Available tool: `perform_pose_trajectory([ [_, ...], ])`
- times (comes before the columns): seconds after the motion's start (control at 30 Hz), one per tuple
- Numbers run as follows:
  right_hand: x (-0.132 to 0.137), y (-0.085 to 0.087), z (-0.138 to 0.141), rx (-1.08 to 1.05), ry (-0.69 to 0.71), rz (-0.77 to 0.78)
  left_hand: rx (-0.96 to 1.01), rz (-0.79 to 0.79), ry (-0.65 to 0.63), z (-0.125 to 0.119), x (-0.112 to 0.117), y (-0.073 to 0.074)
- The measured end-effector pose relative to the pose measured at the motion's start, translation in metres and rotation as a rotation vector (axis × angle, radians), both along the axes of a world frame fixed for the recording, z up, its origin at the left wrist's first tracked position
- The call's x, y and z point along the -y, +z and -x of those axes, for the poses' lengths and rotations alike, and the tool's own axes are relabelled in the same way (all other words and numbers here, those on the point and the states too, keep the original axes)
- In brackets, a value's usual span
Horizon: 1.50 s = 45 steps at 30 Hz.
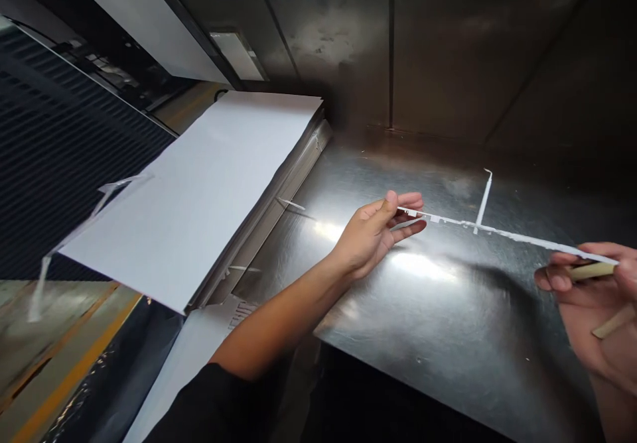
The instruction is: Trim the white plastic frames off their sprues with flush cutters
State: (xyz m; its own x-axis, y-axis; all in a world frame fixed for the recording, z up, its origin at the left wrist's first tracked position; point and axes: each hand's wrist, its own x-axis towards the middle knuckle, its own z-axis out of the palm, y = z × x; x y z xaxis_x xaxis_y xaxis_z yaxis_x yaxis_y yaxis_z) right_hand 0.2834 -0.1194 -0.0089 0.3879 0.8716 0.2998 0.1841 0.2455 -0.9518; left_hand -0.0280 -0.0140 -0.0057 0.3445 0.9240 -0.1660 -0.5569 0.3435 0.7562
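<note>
A long thin white strip [517, 235] with small notches stretches between my two hands above the metal surface. My left hand [373, 234] pinches its near-left end between thumb and forefinger, the other fingers held loosely apart. At the right edge of the picture, my right hand [594, 290] grips the other end, along with a narrow beige piece [592, 271] whose kind I cannot make out. A short white sliver [484, 199] stands out from the strip's middle; whether it is joined on is unclear.
A stack of large white sheets [199, 191] lies left of my hands, with loose white scraps [40, 284] hanging from its edge. Beneath my hands is a scratched metal table [448, 337], backed by a metal wall [338, 38]. A dark ribbed panel [64, 144] is at far left.
</note>
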Motion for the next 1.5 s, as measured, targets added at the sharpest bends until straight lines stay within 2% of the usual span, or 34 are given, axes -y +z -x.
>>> perform_pose_trajectory([
  [0.07, -0.002, 0.000, -0.002, -0.205, 0.000, 0.070, 0.047, 0.021, -0.030, 0.002, 0.000, 0.000],
  [0.1, -0.003, 0.000, -0.002, -0.242, -0.023, 0.084, 0.063, 0.019, -0.039, 0.003, 0.000, 0.000],
  [0.37, -0.008, -0.002, 0.006, -0.157, -0.132, 0.034, 0.073, -0.181, -0.096, 0.007, 0.002, 0.002],
  [0.7, -0.015, -0.012, -0.009, -0.211, -0.184, 0.040, 0.046, -0.237, -0.109, 0.009, 0.000, -0.005],
  [0.8, -0.013, -0.008, -0.002, -0.198, -0.201, 0.042, 0.031, -0.235, -0.106, 0.008, 0.001, -0.004],
  [0.97, -0.008, 0.009, 0.020, -0.192, -0.236, 0.067, 0.055, -0.227, -0.104, 0.009, 0.001, -0.004],
  [1.07, -0.004, 0.015, 0.027, -0.191, -0.208, 0.095, 0.074, -0.195, -0.085, 0.009, 0.001, -0.003],
  [1.2, -0.003, 0.014, 0.031, -0.260, -0.176, 0.098, 0.073, -0.131, -0.024, 0.008, 0.000, 0.000],
  [1.37, -0.001, 0.010, 0.038, -0.298, 0.028, 0.025, -0.021, 0.002, 0.122, 0.007, -0.005, 0.000],
  [1.5, 0.004, 0.009, 0.040, -0.246, 0.136, 0.019, -0.064, 0.056, 0.159, 0.008, -0.009, -0.001],
])
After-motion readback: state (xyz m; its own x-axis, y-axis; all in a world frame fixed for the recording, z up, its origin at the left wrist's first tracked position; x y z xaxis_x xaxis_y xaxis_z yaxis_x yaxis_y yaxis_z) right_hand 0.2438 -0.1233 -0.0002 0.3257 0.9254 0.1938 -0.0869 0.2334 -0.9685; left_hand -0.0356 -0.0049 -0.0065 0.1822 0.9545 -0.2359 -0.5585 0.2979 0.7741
